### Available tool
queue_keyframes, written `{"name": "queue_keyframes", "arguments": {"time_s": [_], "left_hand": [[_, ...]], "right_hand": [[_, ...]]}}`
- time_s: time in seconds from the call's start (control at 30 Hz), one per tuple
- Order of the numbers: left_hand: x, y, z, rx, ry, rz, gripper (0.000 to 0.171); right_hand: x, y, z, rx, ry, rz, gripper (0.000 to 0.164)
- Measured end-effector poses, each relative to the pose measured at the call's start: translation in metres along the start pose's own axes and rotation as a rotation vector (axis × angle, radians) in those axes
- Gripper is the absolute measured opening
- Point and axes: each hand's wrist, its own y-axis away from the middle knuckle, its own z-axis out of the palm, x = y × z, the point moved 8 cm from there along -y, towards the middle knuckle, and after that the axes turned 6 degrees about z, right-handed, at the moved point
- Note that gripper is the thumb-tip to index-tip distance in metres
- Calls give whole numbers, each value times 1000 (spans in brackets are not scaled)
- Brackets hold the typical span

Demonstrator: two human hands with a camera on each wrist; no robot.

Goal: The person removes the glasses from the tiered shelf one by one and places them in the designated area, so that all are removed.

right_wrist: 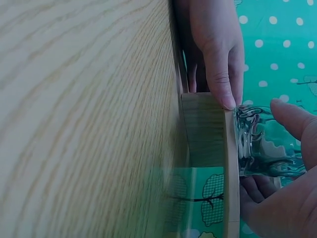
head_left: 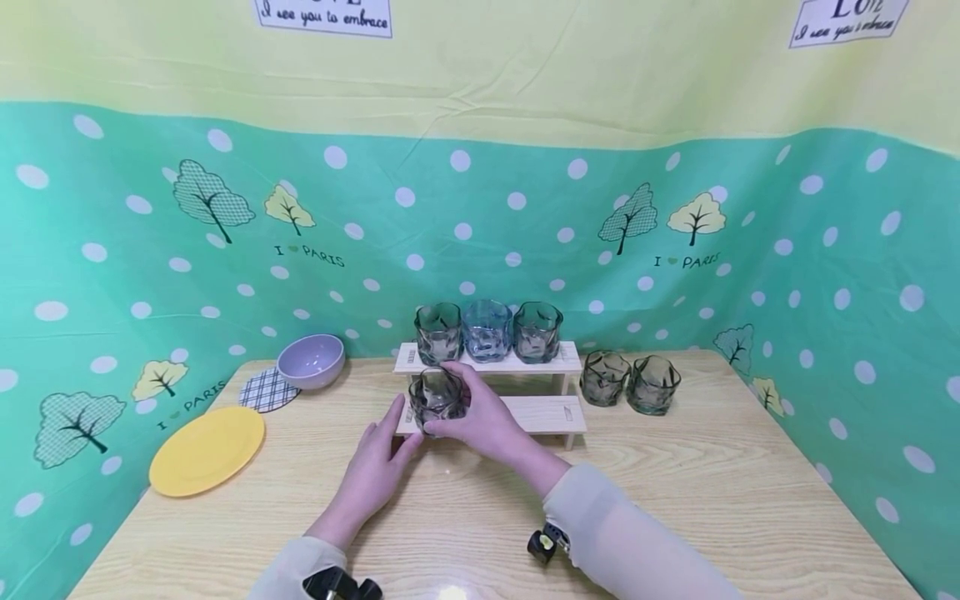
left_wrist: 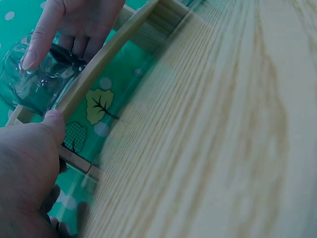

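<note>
My right hand [head_left: 483, 417] grips a smoky grey wavy-sided drinking glass [head_left: 437, 396], thumb on its near side and fingers round behind. The glass is upright at the left end of the lower tier of a pale wooden two-tier stand [head_left: 536, 412]; in the right wrist view its base is right at the board [right_wrist: 229, 173]. My left hand [head_left: 375, 467] holds that tier's left end, its thumb [right_wrist: 223, 84] on the front edge and the other fingers along the side. Three glasses stand along the upper tier, a blue one [head_left: 488, 332] between two grey ones.
Two more smoky glasses [head_left: 604, 379] stand side by side on the wood-grain table [head_left: 675, 500], right of the stand. To the left are a purple bowl [head_left: 311, 362], partly over a checked round mat [head_left: 264, 390], and a yellow plate [head_left: 206, 450]. Patterned cloth hangs behind and at both sides.
</note>
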Motion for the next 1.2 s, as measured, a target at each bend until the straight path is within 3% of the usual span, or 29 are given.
{"name": "queue_keyframes", "arguments": {"time_s": [0.67, 1.2], "left_hand": [[-2, -1, 3, 0, -7, -3, 80], [-2, 0, 2, 9, 0, 19, 80]], "right_hand": [[-7, 21, -21, 30, 21, 6, 101], [-20, 47, -69, 104, 23, 54, 101]]}}
